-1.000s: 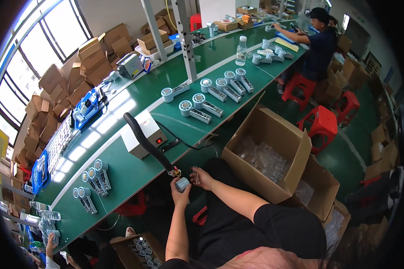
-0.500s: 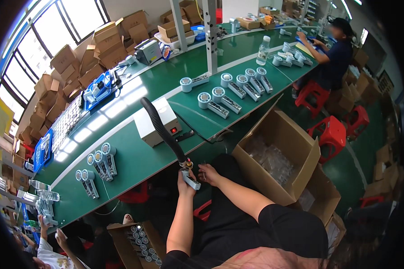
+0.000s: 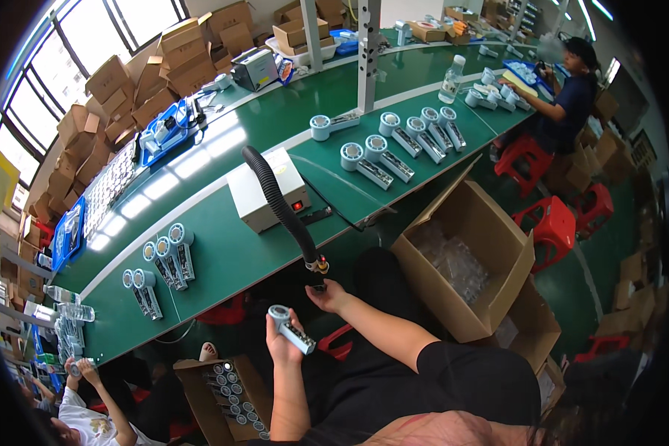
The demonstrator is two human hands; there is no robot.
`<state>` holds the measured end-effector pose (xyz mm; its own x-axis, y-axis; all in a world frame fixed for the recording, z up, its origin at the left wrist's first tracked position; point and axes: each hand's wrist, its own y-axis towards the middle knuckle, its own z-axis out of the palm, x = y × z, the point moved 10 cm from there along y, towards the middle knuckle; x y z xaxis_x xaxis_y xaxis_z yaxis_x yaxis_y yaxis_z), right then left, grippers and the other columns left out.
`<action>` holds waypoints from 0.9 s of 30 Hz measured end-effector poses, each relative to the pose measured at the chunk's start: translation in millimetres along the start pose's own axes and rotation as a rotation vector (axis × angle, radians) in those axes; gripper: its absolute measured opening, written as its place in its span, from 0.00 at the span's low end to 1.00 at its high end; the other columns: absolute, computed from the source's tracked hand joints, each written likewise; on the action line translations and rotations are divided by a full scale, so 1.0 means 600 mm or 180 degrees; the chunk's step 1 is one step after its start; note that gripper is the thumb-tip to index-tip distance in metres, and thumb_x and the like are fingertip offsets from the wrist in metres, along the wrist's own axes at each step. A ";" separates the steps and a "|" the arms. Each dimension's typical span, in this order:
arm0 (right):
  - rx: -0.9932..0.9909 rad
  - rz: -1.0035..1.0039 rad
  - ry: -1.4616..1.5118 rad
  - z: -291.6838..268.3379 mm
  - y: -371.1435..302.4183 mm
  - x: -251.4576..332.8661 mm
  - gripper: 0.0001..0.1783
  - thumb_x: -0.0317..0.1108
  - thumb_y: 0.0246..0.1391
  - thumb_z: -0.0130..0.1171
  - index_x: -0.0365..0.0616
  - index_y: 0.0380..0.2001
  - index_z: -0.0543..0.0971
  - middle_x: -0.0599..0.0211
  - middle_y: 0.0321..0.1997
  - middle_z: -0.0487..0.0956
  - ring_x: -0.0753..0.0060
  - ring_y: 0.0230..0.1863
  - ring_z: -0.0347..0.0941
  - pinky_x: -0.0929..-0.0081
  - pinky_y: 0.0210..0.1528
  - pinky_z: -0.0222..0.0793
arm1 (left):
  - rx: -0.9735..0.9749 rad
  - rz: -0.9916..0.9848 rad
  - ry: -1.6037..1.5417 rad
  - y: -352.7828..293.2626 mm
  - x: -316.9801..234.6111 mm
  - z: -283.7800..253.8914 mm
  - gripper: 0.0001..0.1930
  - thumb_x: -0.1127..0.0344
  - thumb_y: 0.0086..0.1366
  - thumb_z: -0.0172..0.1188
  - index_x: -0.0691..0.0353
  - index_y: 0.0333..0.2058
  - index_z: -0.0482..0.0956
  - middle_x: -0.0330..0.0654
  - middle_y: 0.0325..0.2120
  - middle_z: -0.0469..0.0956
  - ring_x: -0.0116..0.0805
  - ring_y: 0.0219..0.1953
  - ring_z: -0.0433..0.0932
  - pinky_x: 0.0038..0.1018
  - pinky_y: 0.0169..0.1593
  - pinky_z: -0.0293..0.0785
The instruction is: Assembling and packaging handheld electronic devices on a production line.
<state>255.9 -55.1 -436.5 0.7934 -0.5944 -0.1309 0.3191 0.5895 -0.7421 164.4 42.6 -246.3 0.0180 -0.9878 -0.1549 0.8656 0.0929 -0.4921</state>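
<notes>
My left hand (image 3: 284,343) is wrapped round a light-blue handheld fan-like unit (image 3: 296,336), with a round grilled head and an open handle showing inner parts. My right hand (image 3: 330,296) is closed at the fingertips just below the nozzle (image 3: 318,264) of a black corrugated hose (image 3: 275,201). A small dark thing shows at those fingertips, too small to name. The hose arches from a white box (image 3: 266,195) with a lit red switch on the green bench (image 3: 223,253).
Similar units stand in groups on the bench, left (image 3: 168,260) and right (image 3: 416,137). An open carton (image 3: 490,290) with clear bags is beside my right arm; another carton (image 3: 193,405) holds several units. Red stools (image 3: 546,234) and two co-workers (image 3: 565,97) (image 3: 89,416) are nearby.
My left hand has drawn the unit down and left, away from the nozzle, and turned it so the round head shows. My right hand has shifted slightly left, under the nozzle.
</notes>
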 end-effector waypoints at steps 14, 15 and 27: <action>0.0970 0.0153 -0.4189 0.131 -0.354 -0.175 0.23 0.45 0.69 0.56 0.43 0.59 0.77 0.63 0.50 0.80 0.77 0.36 0.77 0.86 0.29 0.70 | -0.0208 0.1472 0.0369 -0.075 -0.151 -0.008 0.18 0.58 0.74 0.57 0.55 0.58 0.70 0.49 0.46 0.79 0.36 0.39 0.82 0.24 0.36 0.78; 0.1082 0.0035 -0.4180 0.149 -0.363 -0.165 0.22 0.43 0.69 0.55 0.42 0.59 0.76 0.61 0.50 0.80 0.76 0.35 0.77 0.85 0.28 0.71 | 0.0020 0.1460 0.0451 -0.062 -0.157 -0.005 0.20 0.59 0.75 0.55 0.53 0.62 0.66 0.53 0.47 0.78 0.37 0.37 0.80 0.25 0.37 0.77; 0.1200 -0.0860 -0.2748 0.216 -0.437 -0.155 0.34 0.61 0.74 0.38 0.42 0.65 0.62 0.53 0.51 0.75 0.67 0.34 0.76 0.82 0.25 0.70 | -0.0301 0.2188 0.0941 -0.119 -0.096 0.162 0.23 0.57 0.75 0.55 0.42 0.64 0.58 0.46 0.53 0.71 0.43 0.46 0.81 0.32 0.41 0.75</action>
<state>165.6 -83.5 -144.8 0.7277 -0.2191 0.6499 0.5715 0.7177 -0.3979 150.4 80.8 -118.9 0.3921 -0.6299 -0.6705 0.6610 0.6998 -0.2709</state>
